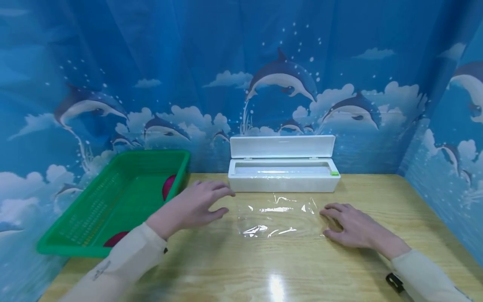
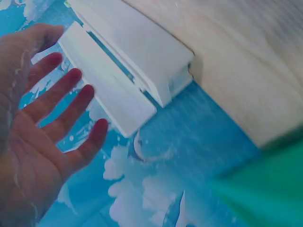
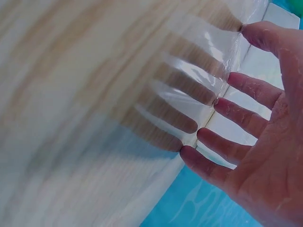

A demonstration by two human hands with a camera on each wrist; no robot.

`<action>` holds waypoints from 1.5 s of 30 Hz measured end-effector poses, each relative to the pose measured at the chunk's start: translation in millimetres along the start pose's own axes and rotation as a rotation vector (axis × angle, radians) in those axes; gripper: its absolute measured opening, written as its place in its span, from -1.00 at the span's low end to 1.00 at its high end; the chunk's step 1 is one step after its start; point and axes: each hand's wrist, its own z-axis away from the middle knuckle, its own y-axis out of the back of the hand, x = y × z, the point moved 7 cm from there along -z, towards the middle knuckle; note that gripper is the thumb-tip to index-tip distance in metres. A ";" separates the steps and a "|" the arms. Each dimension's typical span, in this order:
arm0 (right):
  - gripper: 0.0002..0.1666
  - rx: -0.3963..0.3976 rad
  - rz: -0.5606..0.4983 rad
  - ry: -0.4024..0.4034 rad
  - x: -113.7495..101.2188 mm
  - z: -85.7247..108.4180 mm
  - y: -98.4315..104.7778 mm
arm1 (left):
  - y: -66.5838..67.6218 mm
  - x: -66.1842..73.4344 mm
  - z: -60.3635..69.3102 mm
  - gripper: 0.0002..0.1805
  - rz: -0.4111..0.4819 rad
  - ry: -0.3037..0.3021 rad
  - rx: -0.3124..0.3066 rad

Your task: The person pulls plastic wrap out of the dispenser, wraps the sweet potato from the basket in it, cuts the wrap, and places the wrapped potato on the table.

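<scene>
A sheet of clear plastic film [image 1: 277, 216] lies on the wooden table in front of a long white cling film box [image 1: 283, 183], whose hinged lid [image 1: 282, 147] stands raised. My left hand [image 1: 201, 203] hovers to the left of the sheet with its fingers apart and nothing in them; its palm faces the left wrist view. At the sheet's right edge is my right hand [image 1: 351, 226]. In the right wrist view, its spread, fairly straight fingertips [image 3: 206, 135] touch the film's edge, and the film [image 3: 208, 78] shows glossy streaks.
To the left stands a green plastic basket [image 1: 183, 170] with two dark red rounded things, one at its right side [image 1: 168, 187] and one near the front [image 1: 115, 239]. A small green piece [image 1: 334, 173] sits on the box's right end. A blue dolphin-print curtain [image 1: 188, 63] borders the table.
</scene>
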 end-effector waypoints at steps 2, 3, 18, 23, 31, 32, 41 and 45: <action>-0.30 -0.011 -0.004 -0.004 1.0 -0.2 -1.2 | 9.9 -3.8 2.3 -0.54 -0.049 -0.026 0.039; -0.30 -0.014 -0.005 -0.006 1.5 -0.2 -1.6 | 14.8 -5.4 3.3 -0.54 -0.074 -0.041 0.060; -0.23 -0.022 -0.013 -0.001 0.5 2.3 -2.0 | 55.7 -48.5 19.9 -0.40 -0.442 -0.179 0.268; -0.23 -0.023 -0.013 -0.004 0.2 2.8 -1.3 | 55.6 -71.2 24.0 -0.37 -0.513 -0.168 0.300; -0.23 -0.033 -0.020 -0.013 -0.9 3.3 -1.3 | 51.3 -110.3 35.8 -0.45 -0.503 -0.151 0.360; -0.23 -0.034 -0.020 -0.012 -1.0 3.3 -1.2 | 50.7 -115.0 37.8 -0.45 -0.498 -0.149 0.372; -0.23 -0.038 -0.017 -0.014 -0.4 3.2 -0.9 | 35.0 -156.3 53.5 -0.28 -0.511 -0.070 0.347; -0.23 -0.046 -0.017 -0.016 -0.3 2.4 -1.5 | 19.9 -170.6 58.7 -0.41 -0.544 -0.040 0.236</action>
